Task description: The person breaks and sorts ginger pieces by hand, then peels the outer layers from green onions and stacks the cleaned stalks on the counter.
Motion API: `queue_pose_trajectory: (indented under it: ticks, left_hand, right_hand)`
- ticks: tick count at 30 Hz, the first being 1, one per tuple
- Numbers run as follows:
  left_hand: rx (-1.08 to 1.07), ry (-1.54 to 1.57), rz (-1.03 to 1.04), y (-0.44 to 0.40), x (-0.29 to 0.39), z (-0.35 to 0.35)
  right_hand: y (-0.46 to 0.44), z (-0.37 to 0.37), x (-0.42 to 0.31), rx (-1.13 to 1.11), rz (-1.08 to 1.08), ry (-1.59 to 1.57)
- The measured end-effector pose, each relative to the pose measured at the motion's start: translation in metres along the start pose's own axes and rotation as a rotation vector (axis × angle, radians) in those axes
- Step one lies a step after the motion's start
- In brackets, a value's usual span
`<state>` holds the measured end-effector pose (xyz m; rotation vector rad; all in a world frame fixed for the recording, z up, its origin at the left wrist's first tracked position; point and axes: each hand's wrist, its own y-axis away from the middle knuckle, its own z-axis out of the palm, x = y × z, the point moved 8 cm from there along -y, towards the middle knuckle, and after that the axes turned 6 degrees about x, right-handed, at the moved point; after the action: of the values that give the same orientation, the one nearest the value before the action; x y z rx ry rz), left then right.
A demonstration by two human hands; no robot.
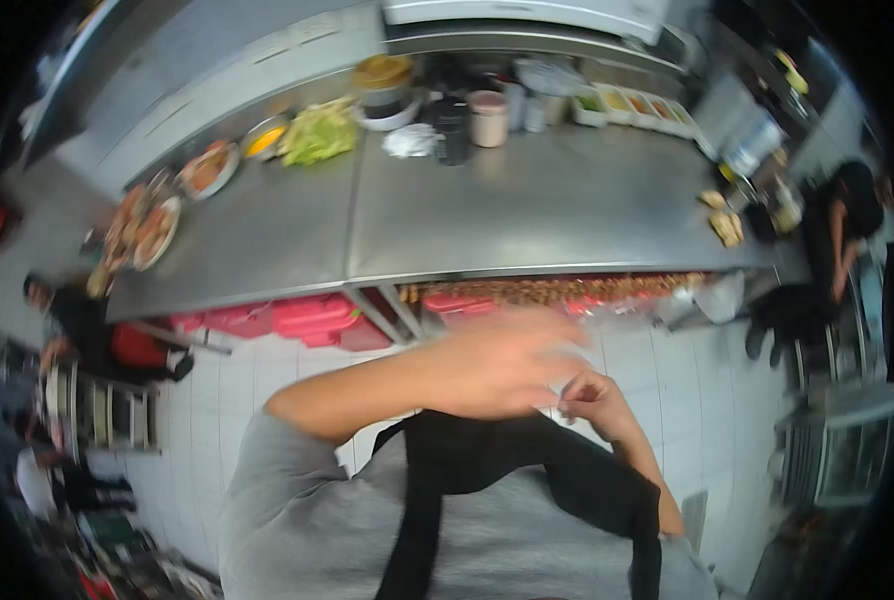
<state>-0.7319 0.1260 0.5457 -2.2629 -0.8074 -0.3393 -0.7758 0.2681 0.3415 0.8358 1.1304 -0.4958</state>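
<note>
My left hand (512,362) reaches across the front of my body, in front of the steel counter (447,220). Its fingers are smeared by motion, so their grip cannot be read. Close beside its fingertips is my right hand (595,402), closed with thumb and fingertips pinched together; what they hold, if anything, is too small to name. Both hands are above the black apron (487,450) over a grey shirt.
Lettuce (319,132), a bowl with yellow contents (265,138), a pink-beige canister (488,118) and small food containers (627,107) line the counter's back. Pink bins (317,318) are below. One person (842,240) is at right; others are at left.
</note>
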Motion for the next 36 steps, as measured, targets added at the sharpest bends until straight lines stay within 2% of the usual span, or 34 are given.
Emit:
queue_pose_trajectory:
  ticks: [3, 6, 9, 10, 13, 14, 17, 21, 23, 26, 30, 33, 36]
  left_hand:
    - [0.041, -0.117, -0.412, 0.034, -0.076, -0.037]
    - [-0.117, -0.283, -0.661, 0.084, -0.157, -0.016]
    - [-0.480, -0.006, -0.662, 0.081, -0.209, 0.034]
    - [-0.497, -0.033, -0.569, 0.059, -0.214, 0.037]
    - [-0.509, -0.081, -0.351, -0.020, -0.209, 0.043]
    - [-0.492, -0.101, -0.299, -0.045, -0.205, 0.043]
    - [-0.506, -0.122, -0.183, -0.112, -0.202, 0.059]
    - [-0.529, -0.173, -0.075, -0.193, -0.197, 0.102]
    - [-0.506, -0.161, -0.066, -0.229, -0.193, 0.132]
    - [-0.498, -0.100, -0.085, -0.277, -0.180, 0.172]
    - [-0.438, 0.021, -0.166, -0.295, -0.188, 0.189]
    - [-0.308, -0.289, -0.368, -0.256, -0.221, 0.159]
    - [-0.344, -0.485, -0.738, -0.198, -0.235, 0.116]
  right_hand:
    - [0.010, -0.081, 0.029, 0.412, 0.055, 0.244]
    - [0.006, -0.104, 0.008, 0.635, 0.057, 0.692]
    - [-0.025, -0.073, -0.052, 0.438, -0.283, 0.709]
    - [-0.035, -0.070, -0.054, 0.390, -0.196, 0.854]
    - [-0.044, -0.083, -0.061, 0.447, -0.109, 0.975]
    - [-0.044, -0.089, -0.059, 0.394, -0.143, 0.932]
    - [-0.023, -0.120, -0.054, 0.431, -0.032, 0.694]
    - [0.010, -0.194, -0.030, 0.534, 0.152, 0.745]
    - [0.030, -0.237, -0.035, 0.598, 0.125, 0.781]
    - [0.041, -0.301, -0.059, 0.630, 0.044, 0.856]
    - [0.038, -0.373, -0.074, 0.585, 0.065, 0.884]
    - [0.010, -0.403, -0.073, 0.460, 0.060, 1.002]
    - [-0.030, -0.397, -0.085, 0.342, 0.010, 1.037]
